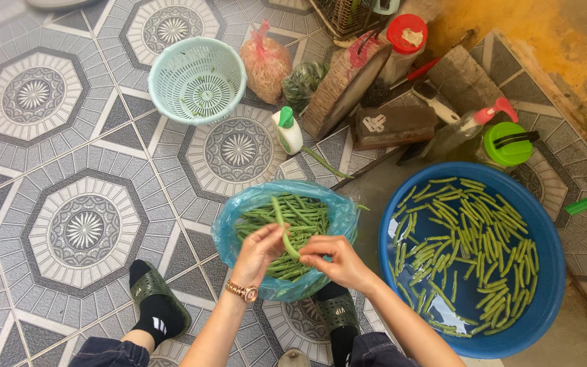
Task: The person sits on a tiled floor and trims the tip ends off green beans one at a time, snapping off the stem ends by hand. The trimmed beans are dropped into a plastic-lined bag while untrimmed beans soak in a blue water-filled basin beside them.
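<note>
**Green bean held in both hands over the blue bag**

Green bean [284, 228] is long and thin, and I see it held up between my two hands, just above the blue plastic bag [236, 211]. My left hand [259, 250] pinches the bean near its low end with the fingers closed on it. A gold watch [244, 292] sits on that wrist. My right hand [338, 258] is next to it, and its fingertips close on the low tip of the same bean. The two hands almost touch.

The bag is open and full of whole beans [307, 217]. It sits on the tiled floor [83, 231], between my feet in dark green sandals [161, 299].

On the right is a big blue basin [545, 238] with water and many short cut bean pieces [484, 245] floating in it.

Farther away I see a pale green basket [197, 80], a white bottle with a green cap [288, 130], a round wooden chopping block [346, 85] leaning up, a jar with a red lid [405, 37], and a jar with a green lid [507, 144].
</note>
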The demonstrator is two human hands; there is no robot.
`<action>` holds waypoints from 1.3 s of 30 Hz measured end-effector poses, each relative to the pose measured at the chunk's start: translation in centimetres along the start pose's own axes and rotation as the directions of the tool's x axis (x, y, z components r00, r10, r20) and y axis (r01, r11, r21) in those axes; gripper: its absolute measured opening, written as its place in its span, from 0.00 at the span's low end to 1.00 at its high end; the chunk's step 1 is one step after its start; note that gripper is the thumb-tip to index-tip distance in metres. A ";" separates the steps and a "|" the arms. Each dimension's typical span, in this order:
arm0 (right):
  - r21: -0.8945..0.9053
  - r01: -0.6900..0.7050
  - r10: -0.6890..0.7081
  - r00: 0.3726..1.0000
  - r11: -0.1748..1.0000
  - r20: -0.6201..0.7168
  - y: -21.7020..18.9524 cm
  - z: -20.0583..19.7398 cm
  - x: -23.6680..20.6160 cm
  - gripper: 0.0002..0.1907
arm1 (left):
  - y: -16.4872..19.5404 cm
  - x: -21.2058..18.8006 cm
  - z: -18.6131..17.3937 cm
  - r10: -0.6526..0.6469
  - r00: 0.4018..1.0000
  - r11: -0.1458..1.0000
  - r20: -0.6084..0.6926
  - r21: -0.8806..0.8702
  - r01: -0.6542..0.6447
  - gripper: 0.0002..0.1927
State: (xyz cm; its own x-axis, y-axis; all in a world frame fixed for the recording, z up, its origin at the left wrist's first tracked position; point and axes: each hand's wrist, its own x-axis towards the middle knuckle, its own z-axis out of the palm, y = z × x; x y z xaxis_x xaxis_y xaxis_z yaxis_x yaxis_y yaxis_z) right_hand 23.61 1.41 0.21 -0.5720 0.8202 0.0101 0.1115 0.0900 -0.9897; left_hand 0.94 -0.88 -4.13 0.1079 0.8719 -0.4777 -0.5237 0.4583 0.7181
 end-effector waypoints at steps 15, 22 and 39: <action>-0.200 0.228 -0.195 0.966 0.953 0.171 -5.2 -0.3 0.6 0.06 | -1.0 -0.6 0.5 -0.306 0.878 0.918 0.368 -0.131 0.375 0.13; -0.437 0.158 -0.155 0.987 0.885 0.043 -5.0 -1.0 0.8 0.07 | -0.2 -1.0 0.4 -0.302 0.931 0.951 0.205 0.134 0.279 0.18; 0.133 0.010 -0.020 0.997 0.991 0.077 -2.1 -0.4 1.4 0.06 | 0.6 -1.3 0.0 0.107 0.942 0.760 0.319 0.585 -0.284 0.34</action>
State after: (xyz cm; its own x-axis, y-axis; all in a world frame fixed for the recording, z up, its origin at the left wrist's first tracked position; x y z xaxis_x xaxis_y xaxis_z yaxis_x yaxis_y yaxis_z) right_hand 22.96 2.58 2.39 -0.6350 0.7723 0.0192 -0.0031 0.0223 -0.9997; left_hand 0.53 -1.77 -3.08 0.3149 0.9252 -0.2119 0.0654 0.2016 0.9773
